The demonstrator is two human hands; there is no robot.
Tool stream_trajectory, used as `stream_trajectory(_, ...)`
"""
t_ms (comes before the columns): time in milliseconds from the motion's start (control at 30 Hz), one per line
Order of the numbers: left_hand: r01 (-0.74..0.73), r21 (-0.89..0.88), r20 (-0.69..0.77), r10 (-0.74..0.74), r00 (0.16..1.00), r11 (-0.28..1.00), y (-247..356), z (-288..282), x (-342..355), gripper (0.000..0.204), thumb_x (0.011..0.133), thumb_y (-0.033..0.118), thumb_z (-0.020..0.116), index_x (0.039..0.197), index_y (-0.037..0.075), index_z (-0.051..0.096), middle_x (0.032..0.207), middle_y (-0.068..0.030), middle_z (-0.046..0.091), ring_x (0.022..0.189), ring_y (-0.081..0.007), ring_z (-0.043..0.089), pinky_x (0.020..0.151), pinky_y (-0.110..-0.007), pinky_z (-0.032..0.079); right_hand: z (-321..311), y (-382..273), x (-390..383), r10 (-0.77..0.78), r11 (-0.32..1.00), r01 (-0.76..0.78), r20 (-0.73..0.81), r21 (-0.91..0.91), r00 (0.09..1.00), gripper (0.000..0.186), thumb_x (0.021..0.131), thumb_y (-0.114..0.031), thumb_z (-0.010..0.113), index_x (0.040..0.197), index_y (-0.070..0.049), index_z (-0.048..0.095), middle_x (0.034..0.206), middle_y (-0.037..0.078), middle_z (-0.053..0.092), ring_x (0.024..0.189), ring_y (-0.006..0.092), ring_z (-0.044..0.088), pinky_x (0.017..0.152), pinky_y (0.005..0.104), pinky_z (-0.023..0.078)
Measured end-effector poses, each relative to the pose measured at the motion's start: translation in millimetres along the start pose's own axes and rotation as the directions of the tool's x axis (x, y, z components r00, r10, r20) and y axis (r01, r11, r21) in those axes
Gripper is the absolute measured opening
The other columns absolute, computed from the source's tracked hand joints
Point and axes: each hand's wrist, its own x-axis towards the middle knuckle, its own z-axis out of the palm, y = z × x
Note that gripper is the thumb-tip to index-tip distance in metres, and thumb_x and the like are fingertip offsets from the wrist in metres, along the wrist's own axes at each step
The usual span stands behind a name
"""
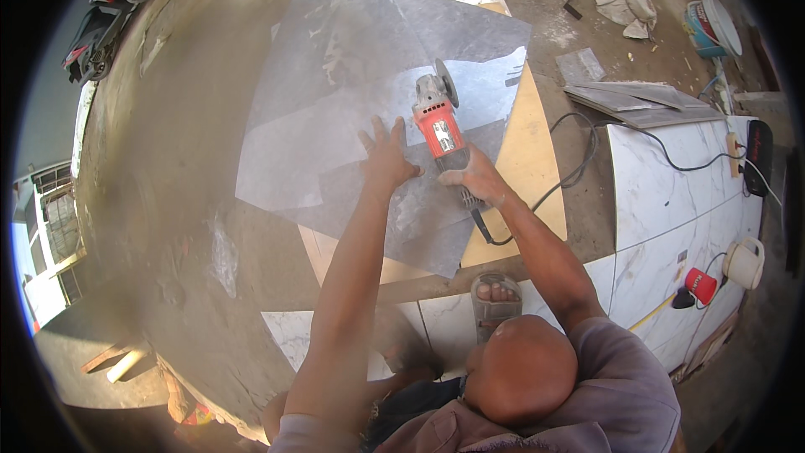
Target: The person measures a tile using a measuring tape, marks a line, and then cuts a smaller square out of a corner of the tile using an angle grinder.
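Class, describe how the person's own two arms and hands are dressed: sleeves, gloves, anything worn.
Both hands, the left hand and the right hand, are bare, without gloves. The forearms are uncovered too. Short mauve sleeves end above the elbows. No watch or ring shows.

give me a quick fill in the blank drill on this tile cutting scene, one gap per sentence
1. The right hand grips the handle of a ____ angle grinder.
2. The left hand lies flat, fingers spread, on the large ____ tile.
3. The grinder's black ____ trails off toward the person's right.
4. A sandalled ____ rests near the white marbled tiles.

Missing words: red; grey; cable; foot
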Motion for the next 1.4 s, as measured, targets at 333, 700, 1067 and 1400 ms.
stream_trajectory(333, 0.004, -0.010, -0.002, -0.004, 1.000, 1.000, -2, 1, -1, 0.119, 0.065, 0.030, 0.094, 0.161, 0.032, 0.023, 0.170, -0.0131, 0.001, 0.153, -0.0490, 0.004, 0.107, -0.074, 0.038, -1, 2, -10, 0.042, 0.999, -0.042, 0.005, -0.029, 0.999, 0.091, 0.065, -0.030, 0.086, 0.140, 0.005, 0.048, 0.126, 0.024, 0.063, 0.118, 0.0334, 0.062, 0.102, 0.0394, 0.047)
stream_trajectory(700, -0.001, -0.018, -0.005, 0.001, 1.000, 1.000, -1, -1, -2, 0.119, 0.065, 0.029, 0.094, 0.161, 0.031, 0.023, 0.170, -0.0137, 0.001, 0.153, -0.0497, 0.004, 0.107, -0.075, 0.037, -2, -4, -24, 0.025, 0.995, -0.026, -0.013, -0.101, 1.000, 0.085, 0.069, -0.026, 0.084, 0.140, 0.003, 0.048, 0.129, 0.019, 0.062, 0.119, 0.0280, 0.059, 0.104, 0.0391, 0.045)
stream_trajectory(1067, 0.005, -0.010, 0.007, -0.005, 1.000, 1.000, 1, -3, -2, 0.118, 0.066, 0.031, 0.093, 0.161, 0.031, 0.023, 0.170, -0.0144, 0.002, 0.153, -0.0500, 0.005, 0.107, -0.075, 0.037, -3, 3, -31, 0.028, 0.997, -0.028, 0.004, -0.072, 1.000, 0.088, 0.065, -0.030, 0.087, 0.137, 0.003, 0.049, 0.128, 0.023, 0.062, 0.122, 0.0333, 0.060, 0.104, 0.0412, 0.045)
stream_trajectory(1400, 0.009, 0.022, 0.005, -0.009, 1.000, 1.000, -2, 2, 4, 0.126, 0.059, 0.035, 0.095, 0.161, 0.033, 0.020, 0.171, -0.0144, 0.002, 0.152, -0.0523, 0.005, 0.106, -0.074, 0.039, -4, 16, -36, 0.053, 0.997, -0.052, 0.003, -0.049, 0.999, 0.085, 0.066, -0.030, 0.087, 0.134, 0.004, 0.050, 0.125, 0.023, 0.063, 0.118, 0.0340, 0.062, 0.102, 0.0405, 0.046)
